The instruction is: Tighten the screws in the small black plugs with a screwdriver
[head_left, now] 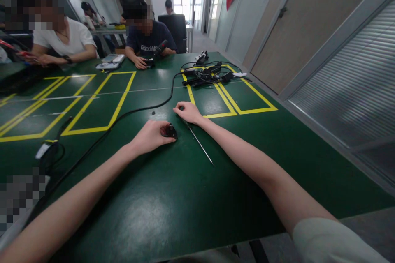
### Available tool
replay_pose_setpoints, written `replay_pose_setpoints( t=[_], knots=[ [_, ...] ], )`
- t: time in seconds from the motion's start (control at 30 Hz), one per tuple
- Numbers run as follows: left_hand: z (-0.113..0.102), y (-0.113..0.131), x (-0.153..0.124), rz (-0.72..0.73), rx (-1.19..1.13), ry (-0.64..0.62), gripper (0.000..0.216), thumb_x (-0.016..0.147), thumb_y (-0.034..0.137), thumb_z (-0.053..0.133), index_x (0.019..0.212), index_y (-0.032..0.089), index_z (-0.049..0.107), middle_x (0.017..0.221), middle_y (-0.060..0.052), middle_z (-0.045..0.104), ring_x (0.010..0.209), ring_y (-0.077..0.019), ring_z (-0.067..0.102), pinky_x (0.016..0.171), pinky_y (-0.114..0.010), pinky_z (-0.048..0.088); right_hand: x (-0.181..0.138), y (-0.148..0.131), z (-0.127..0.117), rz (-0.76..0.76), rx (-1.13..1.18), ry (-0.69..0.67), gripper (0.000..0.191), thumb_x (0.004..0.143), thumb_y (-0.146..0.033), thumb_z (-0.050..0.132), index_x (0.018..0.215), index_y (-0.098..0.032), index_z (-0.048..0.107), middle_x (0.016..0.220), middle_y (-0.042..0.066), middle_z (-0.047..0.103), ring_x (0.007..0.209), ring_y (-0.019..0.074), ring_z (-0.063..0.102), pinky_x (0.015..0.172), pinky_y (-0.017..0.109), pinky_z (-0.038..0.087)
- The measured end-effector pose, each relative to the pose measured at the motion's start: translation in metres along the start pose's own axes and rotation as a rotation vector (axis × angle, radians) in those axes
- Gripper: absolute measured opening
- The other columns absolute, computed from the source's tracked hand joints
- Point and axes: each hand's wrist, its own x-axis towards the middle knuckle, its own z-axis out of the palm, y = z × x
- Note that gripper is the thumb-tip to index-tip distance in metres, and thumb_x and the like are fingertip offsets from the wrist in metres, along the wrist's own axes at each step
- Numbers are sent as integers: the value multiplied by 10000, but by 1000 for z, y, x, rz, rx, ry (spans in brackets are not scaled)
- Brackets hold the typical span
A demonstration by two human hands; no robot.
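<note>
My left hand [151,135] rests on the green table [173,197] with its fingers closed around a small black part [169,131] with a short stub on top. My right hand [188,112] lies a little farther out, fingers curled down on the table at the top end of a thin metal rod [200,144]. The rod runs from that hand back toward me and to the right, flat on the table. A tiny dark piece [153,112] lies on the table just left of my right hand.
A black cable [123,116] runs across the table from the left edge to a tangle of black cables and parts [210,74] at the far right. Yellow tape rectangles [98,102] mark the table. Two other people sit at the far side, handling devices.
</note>
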Motion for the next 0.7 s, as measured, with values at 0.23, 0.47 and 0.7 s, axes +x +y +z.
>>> replay_pose_setpoints(
  t=[0.23,0.47,0.7],
  knots=[
    [38,2,-6,3,-134,196,255,731,329,850,869,178,697,836,-20,726,759,-192,661,735,-322,535,-4,-7,-12,-48,-87,-101,377,981,-437,642,1214,-141,655,1247,90,679,1163,194,662,1033,439,590],
    [40,-6,-2,1,-174,145,314,720,374,871,902,181,703,830,-12,710,770,-194,645,748,-333,526,-8,-12,-23,-29,-193,-188,393,978,-450,643,1229,-148,650,1238,90,680,1141,190,667,1019,433,595],
    [38,0,-4,19,-278,124,691,710,353,882,1353,215,669,989,-26,737,822,-185,636,789,-330,514,-8,-21,-61,-164,-128,-32,367,993,-488,599,1051,-134,673,1052,55,705,1010,158,668,983,395,566]
  ],
)
